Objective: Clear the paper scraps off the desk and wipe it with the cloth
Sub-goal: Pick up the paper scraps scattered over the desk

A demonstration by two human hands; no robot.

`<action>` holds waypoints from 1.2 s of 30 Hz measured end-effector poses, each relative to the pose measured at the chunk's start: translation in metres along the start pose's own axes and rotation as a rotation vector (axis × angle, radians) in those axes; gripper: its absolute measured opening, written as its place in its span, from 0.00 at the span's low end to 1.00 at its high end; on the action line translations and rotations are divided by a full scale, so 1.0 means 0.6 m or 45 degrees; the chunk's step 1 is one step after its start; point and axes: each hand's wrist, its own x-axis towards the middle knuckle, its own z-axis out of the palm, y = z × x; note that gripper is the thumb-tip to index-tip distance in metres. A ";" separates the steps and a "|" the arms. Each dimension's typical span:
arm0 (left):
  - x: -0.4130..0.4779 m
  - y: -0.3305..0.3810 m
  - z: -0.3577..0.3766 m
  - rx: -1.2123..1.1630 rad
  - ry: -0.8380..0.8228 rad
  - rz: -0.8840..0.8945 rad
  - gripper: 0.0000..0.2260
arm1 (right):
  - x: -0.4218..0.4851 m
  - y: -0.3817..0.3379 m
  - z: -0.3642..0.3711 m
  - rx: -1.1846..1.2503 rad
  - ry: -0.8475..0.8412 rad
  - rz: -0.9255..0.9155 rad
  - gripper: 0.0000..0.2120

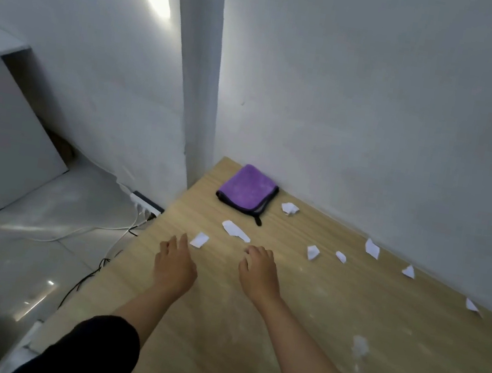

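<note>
The bench (pixel 278 344) runs out of frame at its near and right edges, and a blurred white patch (pixel 360 347) on it is too smeared to identify. The right hand (pixel 259 273) hides its fingertips under the knuckles. Its grip is loosely curled with nothing seen in it, just short of a long scrap (pixel 235 230). The left hand (pixel 175 266) has a relaxed, empty grip, with its fingers beside a small scrap (pixel 199 239). Other paper scraps (pixel 312 252) lie scattered rightward near the wall (pixel 377 110). The folded purple cloth (pixel 248 191) lies in the far corner. A power strip (pixel 146 203) sits on the floor (pixel 37 251).
</note>
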 end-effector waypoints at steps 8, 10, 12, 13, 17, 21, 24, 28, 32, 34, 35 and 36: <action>0.069 -0.041 0.010 -0.370 -0.050 0.041 0.09 | 0.125 -0.029 0.047 -0.005 -0.067 0.116 0.22; 0.077 -0.047 0.004 -0.468 -0.011 0.046 0.11 | 0.141 -0.032 0.062 -0.037 -0.118 0.169 0.22; 0.087 -0.043 -0.006 -0.563 0.049 0.066 0.15 | 0.151 -0.033 0.075 -0.222 -0.146 0.191 0.23; 0.094 -0.038 -0.011 -0.605 0.049 0.088 0.16 | 0.155 -0.032 0.080 -0.318 -0.128 0.177 0.22; 0.123 -0.022 -0.008 -0.622 -0.133 0.215 0.17 | 0.161 -0.028 0.094 -0.278 -0.038 0.149 0.10; 0.140 -0.018 0.013 -0.511 -0.224 0.311 0.07 | 0.168 -0.015 0.089 -0.227 -0.050 0.073 0.04; 0.154 -0.012 0.020 -0.492 -0.233 0.356 0.02 | 0.169 -0.002 0.085 -0.215 -0.058 -0.007 0.10; 0.161 -0.001 0.023 -0.548 -0.215 0.327 0.05 | 0.165 0.003 0.089 -0.257 -0.053 -0.052 0.09; 0.165 0.023 0.030 -0.631 -0.211 0.315 0.06 | 0.177 0.014 0.071 -0.202 0.153 0.055 0.07; 0.172 0.039 0.033 -0.689 -0.238 0.316 0.04 | 0.193 0.026 0.045 -0.158 0.364 0.166 0.07; 0.175 0.046 0.034 -0.721 -0.254 0.309 0.04 | 0.204 0.035 0.031 -0.164 0.437 0.234 0.07; 0.179 0.053 0.036 -0.755 -0.272 0.293 0.04 | 0.216 0.045 0.017 -0.182 0.479 0.300 0.07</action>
